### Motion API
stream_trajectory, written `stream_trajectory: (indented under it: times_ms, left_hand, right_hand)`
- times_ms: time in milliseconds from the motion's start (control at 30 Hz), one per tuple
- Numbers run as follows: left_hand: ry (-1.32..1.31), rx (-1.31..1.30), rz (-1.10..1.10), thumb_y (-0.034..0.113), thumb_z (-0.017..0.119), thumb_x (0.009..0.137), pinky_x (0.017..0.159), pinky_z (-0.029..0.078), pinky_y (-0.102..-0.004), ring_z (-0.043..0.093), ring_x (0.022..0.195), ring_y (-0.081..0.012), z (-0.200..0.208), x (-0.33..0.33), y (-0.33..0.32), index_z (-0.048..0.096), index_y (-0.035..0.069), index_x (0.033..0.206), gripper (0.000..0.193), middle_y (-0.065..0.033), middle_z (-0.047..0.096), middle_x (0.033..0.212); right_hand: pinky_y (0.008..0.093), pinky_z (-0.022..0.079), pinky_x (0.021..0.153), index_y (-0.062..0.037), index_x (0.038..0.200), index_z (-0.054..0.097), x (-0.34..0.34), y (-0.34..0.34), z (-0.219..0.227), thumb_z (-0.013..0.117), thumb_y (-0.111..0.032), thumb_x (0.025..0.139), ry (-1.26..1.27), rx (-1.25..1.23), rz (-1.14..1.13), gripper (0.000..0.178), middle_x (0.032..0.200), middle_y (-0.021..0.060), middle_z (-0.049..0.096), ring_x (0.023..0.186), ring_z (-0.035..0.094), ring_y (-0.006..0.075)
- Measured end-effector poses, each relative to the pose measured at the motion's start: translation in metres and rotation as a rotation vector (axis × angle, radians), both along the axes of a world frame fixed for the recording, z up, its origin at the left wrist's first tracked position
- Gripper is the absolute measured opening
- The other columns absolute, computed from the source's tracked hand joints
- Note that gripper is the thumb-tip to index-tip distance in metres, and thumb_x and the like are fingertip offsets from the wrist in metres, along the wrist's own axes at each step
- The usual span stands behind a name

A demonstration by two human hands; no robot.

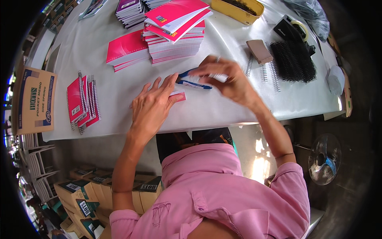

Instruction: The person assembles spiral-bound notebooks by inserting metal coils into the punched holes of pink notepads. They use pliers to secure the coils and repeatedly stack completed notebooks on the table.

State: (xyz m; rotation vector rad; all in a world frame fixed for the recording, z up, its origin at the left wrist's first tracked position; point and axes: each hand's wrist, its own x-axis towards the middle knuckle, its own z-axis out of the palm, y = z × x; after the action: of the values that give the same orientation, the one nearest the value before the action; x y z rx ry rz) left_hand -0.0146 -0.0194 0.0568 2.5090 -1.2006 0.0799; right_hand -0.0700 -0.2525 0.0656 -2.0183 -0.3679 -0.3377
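My left hand (151,107) lies palm down, its fingers stretched and spread over a small pink notebook (181,97). The hand hides most of that notebook. Beyond its fingertips are blue-handled pliers (193,84), their handles apart and their jaws close to the left index finger. My right hand (230,79) hovers over the pliers with bent fingers across the upper handle. Motion blurs those fingers, so whether they grip the handle cannot be made out. Something white (219,77) shows beneath the right hand; its kind is unclear.
Stacked pink notebooks (175,44) stand ahead, with spiral-bound pink ones (83,101) at left. A yellow tub (238,10) holds dark coils. At right are black spiral coils (292,61), a brown block (259,51) and a tape roll (300,30). A carton (36,101) borders the table's left edge.
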Motion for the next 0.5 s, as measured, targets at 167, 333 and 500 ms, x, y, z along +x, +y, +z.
stream_trajectory:
  times_ms: [167, 333, 500]
  left_hand:
    - [-0.03, -0.001, -0.016, 0.038, 0.064, 0.092, 0.099, 0.048, -0.0488, 0.062, 0.116, -0.0376, -0.004, 0.003, 0.0, 0.051, 0.013, 0.142, 0.057, -0.0181, 0.069, 0.112]
    - [-0.088, -0.005, -0.022, 0.041, 0.064, 0.091, 0.094, 0.051, -0.0486, 0.064, 0.112, -0.0381, -0.007, 0.005, 0.0, 0.054, 0.007, 0.138, 0.058, -0.0147, 0.07, 0.113]
    - [-0.06, -0.01, -0.035, 0.042, 0.063, 0.092, 0.094, 0.051, -0.0488, 0.064, 0.113, -0.0391, -0.006, 0.005, 0.0, 0.054, 0.008, 0.138, 0.059, -0.0146, 0.069, 0.116]
  right_hand:
    - [0.0336, 0.053, 0.085, -0.0067, 0.104, 0.076, -0.001, 0.019, -0.018, 0.07, 0.014, 0.076, 0.171, 0.097, 0.017, 0.035, 0.1, 0.0077, 0.066, 0.095, 0.065, 0.0213]
    - [0.0349, 0.053, 0.079, -0.0065, 0.101, 0.075, 0.0, 0.023, -0.021, 0.071, 0.013, 0.074, 0.113, 0.179, 0.018, 0.033, 0.094, 0.0076, 0.066, 0.088, 0.063, 0.024]
    - [0.0353, 0.052, 0.078, -0.0078, 0.104, 0.074, 0.001, 0.019, -0.025, 0.069, 0.013, 0.075, 0.122, 0.146, 0.076, 0.036, 0.093, 0.0083, 0.066, 0.088, 0.063, 0.024]
